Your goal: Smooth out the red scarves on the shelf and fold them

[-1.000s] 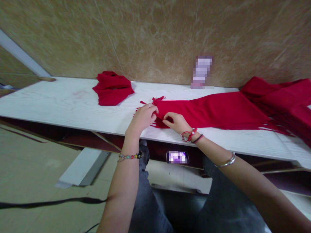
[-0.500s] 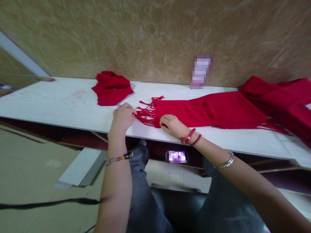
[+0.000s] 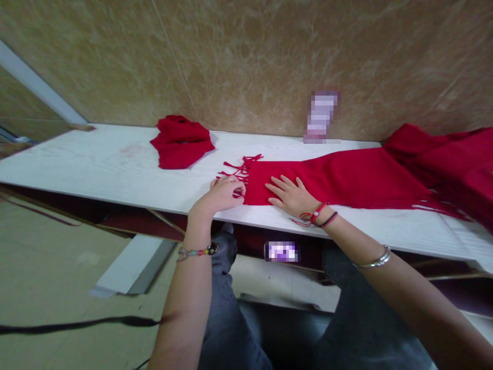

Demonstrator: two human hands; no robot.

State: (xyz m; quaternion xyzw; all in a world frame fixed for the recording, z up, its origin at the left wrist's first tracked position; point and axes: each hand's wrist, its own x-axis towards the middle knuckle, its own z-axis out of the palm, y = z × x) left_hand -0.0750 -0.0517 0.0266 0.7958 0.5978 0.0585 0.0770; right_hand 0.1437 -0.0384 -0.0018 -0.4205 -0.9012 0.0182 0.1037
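A red scarf with a tasselled fringe lies stretched along a white table. At its left end, my left hand curls its thumb and fingers in a pinch on the fringe near the front corner. Part of the fringe is hidden under that hand. My right hand lies flat on the scarf just to the right, fingers spread. A second piece of red cloth sits bunched toward the back left, apart from both hands.
More red fabric is heaped at the right end of the table. A blurred upright object leans on the marbled wall. Under the tabletop, a phone with a lit screen rests on a dark shelf.
My left hand has moved right along the fringe to the scarf's edge. My right hand has gone from curled fingers to spread flat, a little further right.
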